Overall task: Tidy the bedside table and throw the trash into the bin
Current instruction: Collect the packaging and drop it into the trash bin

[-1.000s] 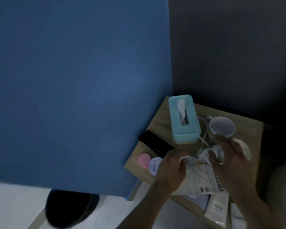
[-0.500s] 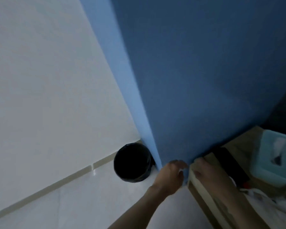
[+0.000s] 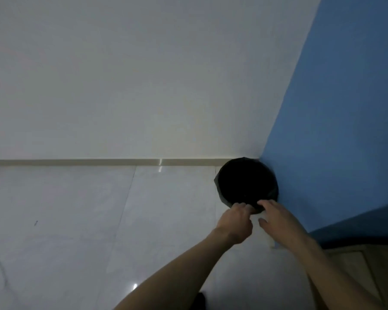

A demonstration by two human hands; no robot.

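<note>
The black bin (image 3: 246, 182) stands on the floor in the corner where the white wall meets the blue wall. Both my hands reach out over its near rim. My left hand (image 3: 235, 222) has its fingers curled, and my right hand (image 3: 278, 220) lies next to it with its fingertips over the rim. Between and under them hangs a white packet (image 3: 266, 234), which both hands grip; most of it is hidden by the hands. A wooden corner of the bedside table (image 3: 354, 262) shows at the lower right.
Pale glossy floor tiles (image 3: 99, 220) spread to the left and in front of the bin. A beige skirting strip (image 3: 76, 162) runs along the white wall. The blue wall (image 3: 345, 130) closes off the right side.
The view swung left from the bedside table to the bin. Both hands carried the white packet off the table and now hold it at the bin's near rim.
</note>
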